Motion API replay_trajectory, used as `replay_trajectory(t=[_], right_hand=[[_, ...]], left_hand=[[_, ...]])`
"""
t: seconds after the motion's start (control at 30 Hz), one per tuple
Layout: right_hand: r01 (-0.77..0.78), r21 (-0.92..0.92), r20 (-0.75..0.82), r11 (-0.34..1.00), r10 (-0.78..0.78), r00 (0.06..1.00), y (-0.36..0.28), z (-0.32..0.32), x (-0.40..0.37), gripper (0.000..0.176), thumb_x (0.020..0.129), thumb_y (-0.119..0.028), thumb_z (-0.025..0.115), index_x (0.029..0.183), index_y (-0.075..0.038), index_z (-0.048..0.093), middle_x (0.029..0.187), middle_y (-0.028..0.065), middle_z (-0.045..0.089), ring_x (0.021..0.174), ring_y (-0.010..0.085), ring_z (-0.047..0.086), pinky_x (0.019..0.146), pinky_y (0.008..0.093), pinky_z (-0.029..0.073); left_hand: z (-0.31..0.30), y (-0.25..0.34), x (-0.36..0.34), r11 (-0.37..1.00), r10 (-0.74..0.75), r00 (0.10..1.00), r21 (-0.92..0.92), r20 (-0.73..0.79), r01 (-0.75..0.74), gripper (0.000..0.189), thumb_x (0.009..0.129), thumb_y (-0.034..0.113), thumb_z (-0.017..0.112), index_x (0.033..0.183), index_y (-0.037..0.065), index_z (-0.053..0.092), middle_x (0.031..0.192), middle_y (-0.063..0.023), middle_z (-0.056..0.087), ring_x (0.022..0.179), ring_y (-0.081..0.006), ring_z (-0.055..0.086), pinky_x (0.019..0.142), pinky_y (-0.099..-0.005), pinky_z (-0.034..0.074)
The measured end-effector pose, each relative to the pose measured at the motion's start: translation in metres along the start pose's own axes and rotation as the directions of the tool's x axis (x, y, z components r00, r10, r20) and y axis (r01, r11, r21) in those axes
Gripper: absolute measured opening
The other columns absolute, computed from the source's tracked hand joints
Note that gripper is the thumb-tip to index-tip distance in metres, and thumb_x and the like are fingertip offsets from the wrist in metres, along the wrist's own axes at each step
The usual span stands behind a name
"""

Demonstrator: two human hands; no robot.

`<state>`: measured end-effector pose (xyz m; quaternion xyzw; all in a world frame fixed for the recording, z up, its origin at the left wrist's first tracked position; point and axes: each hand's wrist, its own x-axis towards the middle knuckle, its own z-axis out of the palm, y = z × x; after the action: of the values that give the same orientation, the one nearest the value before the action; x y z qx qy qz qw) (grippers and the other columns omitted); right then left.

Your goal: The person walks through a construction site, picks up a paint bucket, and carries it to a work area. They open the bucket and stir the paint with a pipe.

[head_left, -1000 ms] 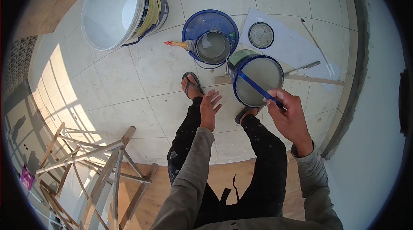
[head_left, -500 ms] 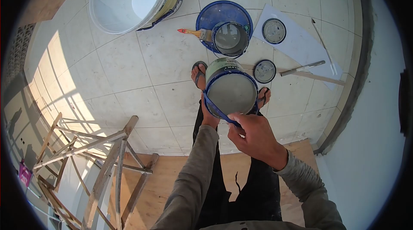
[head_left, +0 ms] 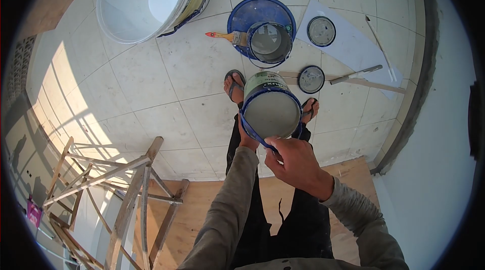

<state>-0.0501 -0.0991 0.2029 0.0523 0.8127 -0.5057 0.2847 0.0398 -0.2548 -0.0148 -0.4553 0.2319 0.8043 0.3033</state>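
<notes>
I hold an open paint can (head_left: pixel 271 108) of pale grey paint up in front of me, above my feet. My right hand (head_left: pixel 295 161) grips its blue handle (head_left: pixel 255 136) at the near rim. My left hand (head_left: pixel 246 138) is mostly hidden under the can's left side and seems to support it from below. On the tiled floor beyond stands a second open can (head_left: pixel 269 42) on a blue lid (head_left: pixel 247 15), with a paintbrush (head_left: pixel 225 36) lying across the lid's edge.
A large white bucket (head_left: pixel 146 0) stands at the far left. Two round can lids (head_left: pixel 322 31) (head_left: pixel 310 79) lie near a white sheet (head_left: pixel 353 47), with a wooden strip (head_left: pixel 369 87) and a scraper (head_left: pixel 356 74). A wooden trestle (head_left: pixel 116 189) stands at near left. A wall (head_left: pixel 439 118) runs along the right.
The paint can was lifted off the floor by its handle and brought up close. My left hand, free and open a second ago, has gone under the can. My view shifted slightly.
</notes>
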Motion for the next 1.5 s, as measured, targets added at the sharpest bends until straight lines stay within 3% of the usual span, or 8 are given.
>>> replay_trajectory(t=[0.53, 0.6, 0.8, 0.93, 1.0, 1.2, 1.5], right_hand=[[-0.06, 0.013, 0.003, 0.998, 0.06, 0.998, 0.009, 0.001, 0.015, 0.022, 0.082, -0.01, 0.06, 0.098, 0.005, 0.061, 0.058, 0.012, 0.058, 0.049, 0.0239, 0.059, 0.049, 0.0342, 0.045], [-0.066, 0.021, 0.001, 0.998, 0.066, 0.998, 0.013, 0.001, 0.019, 0.021, 0.082, -0.01, 0.059, 0.097, 0.004, 0.061, 0.058, 0.0117, 0.058, 0.049, 0.024, 0.059, 0.049, 0.0342, 0.045], [-0.056, -0.003, -0.04, 0.998, 0.056, 0.998, 0.025, -0.002, 0.034, 0.021, 0.082, -0.011, 0.06, 0.097, 0.003, 0.061, 0.054, 0.0103, 0.056, 0.047, 0.0243, 0.058, 0.049, 0.0341, 0.045], [-0.072, -0.011, -0.056, 0.997, 0.072, 0.996, 0.032, -0.003, 0.046, 0.021, 0.082, -0.011, 0.06, 0.098, 0.003, 0.061, 0.053, 0.0101, 0.057, 0.046, 0.0247, 0.059, 0.049, 0.0338, 0.045], [-0.079, -0.012, -0.053, 0.997, 0.078, 0.996, 0.039, -0.002, 0.051, 0.021, 0.082, -0.011, 0.06, 0.097, 0.003, 0.061, 0.054, 0.0107, 0.058, 0.047, 0.0249, 0.059, 0.049, 0.034, 0.046], [-0.086, -0.015, -0.062, 0.996, 0.085, 0.994, 0.047, -0.001, 0.064, 0.021, 0.082, -0.012, 0.06, 0.098, 0.003, 0.06, 0.056, 0.0132, 0.06, 0.049, 0.0261, 0.062, 0.05, 0.0353, 0.047], [-0.067, -0.032, -0.078, 0.997, 0.064, 0.995, 0.053, 0.001, 0.071, 0.019, 0.082, -0.011, 0.06, 0.096, 0.002, 0.06, 0.058, 0.0131, 0.06, 0.051, 0.0274, 0.062, 0.05, 0.0364, 0.048]], left_hand=[[-0.006, 0.004, 0.006, 0.998, 0.032, 0.999, 0.047, -0.029, -0.031, 0.048, 0.1, 0.046, 0.03, 0.13, 0.012, 0.046, 0.127, -0.0085, 0.054, 0.115, -0.0248, 0.053, 0.097, -0.0373, 0.044], [-0.002, 0.006, 0.005, 0.987, 0.054, 0.994, 0.158, -0.093, -0.038, 0.05, 0.1, 0.046, 0.028, 0.132, 0.012, 0.044, 0.131, -0.0082, 0.052, 0.119, -0.0251, 0.051, 0.099, -0.0377, 0.042], [0.024, 0.013, -0.003, 0.984, 0.033, 0.981, 0.176, -0.19, 0.001, 0.055, 0.101, 0.048, 0.021, 0.138, 0.011, 0.038, 0.139, -0.009, 0.045, 0.127, -0.0261, 0.044, 0.105, -0.0407, 0.035], [0.01, 0.009, 0.0, 0.964, 0.05, 0.994, 0.263, -0.093, -0.024, 0.059, 0.099, 0.051, 0.021, 0.14, 0.011, 0.034, 0.142, -0.0089, 0.041, 0.13, -0.0259, 0.039, 0.107, -0.0429, 0.03], [0.016, 0.012, -0.002, 0.976, -0.04, 0.968, 0.197, -0.249, 0.091, 0.062, 0.098, 0.055, 0.023, 0.14, 0.01, 0.032, 0.144, -0.0079, 0.037, 0.133, -0.0248, 0.034, 0.108, -0.0445, 0.026], [-0.016, 0.003, 0.01, 0.997, -0.069, 0.981, 0.024, -0.181, 0.075, 0.066, 0.097, 0.058, 0.025, 0.14, 0.01, 0.032, 0.143, -0.0079, 0.037, 0.132, -0.0245, 0.033, 0.107, -0.0439, 0.025], [-0.012, 0.002, 0.008, 0.996, -0.059, 0.977, 0.049, -0.207, 0.07, 0.069, 0.096, 0.059, 0.029, 0.14, 0.006, 0.031, 0.143, -0.0116, 0.035, 0.134, -0.0264, 0.031, 0.107, -0.0455, 0.028]])
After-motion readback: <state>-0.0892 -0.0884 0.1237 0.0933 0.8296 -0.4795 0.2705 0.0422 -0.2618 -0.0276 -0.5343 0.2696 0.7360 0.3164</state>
